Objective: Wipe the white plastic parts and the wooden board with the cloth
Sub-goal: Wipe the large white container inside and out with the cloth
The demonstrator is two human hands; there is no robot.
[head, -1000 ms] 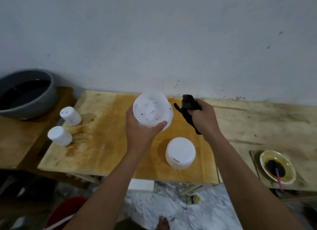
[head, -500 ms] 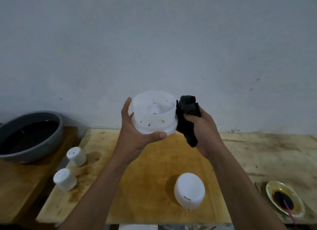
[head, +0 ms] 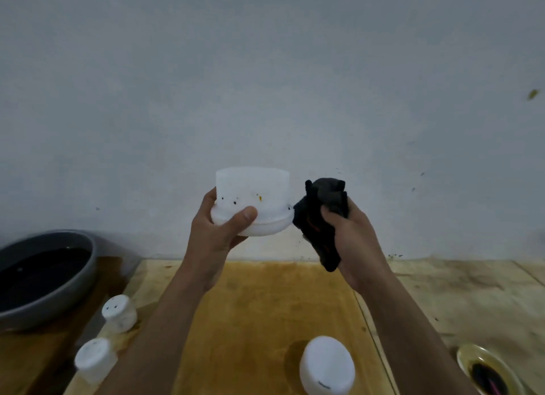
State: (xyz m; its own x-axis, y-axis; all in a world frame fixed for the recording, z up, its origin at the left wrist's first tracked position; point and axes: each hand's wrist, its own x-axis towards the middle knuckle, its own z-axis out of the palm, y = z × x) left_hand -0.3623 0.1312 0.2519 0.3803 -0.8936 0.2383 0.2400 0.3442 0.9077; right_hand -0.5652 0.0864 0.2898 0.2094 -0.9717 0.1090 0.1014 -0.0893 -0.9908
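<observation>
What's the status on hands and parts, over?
Left hand grips spotted white part, held high. Right hand grips cloth beside its rim; contact unclear. Dome and two caps sit on board. Nothing blocking.

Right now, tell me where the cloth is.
Head view, right of centre: cloth gripped by the right hand, beside the white part the left hand holds.

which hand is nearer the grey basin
Left. The left hand, holding the white part, is up and right of the grey basin; the right hand, gripping the cloth, is farther right.
</observation>
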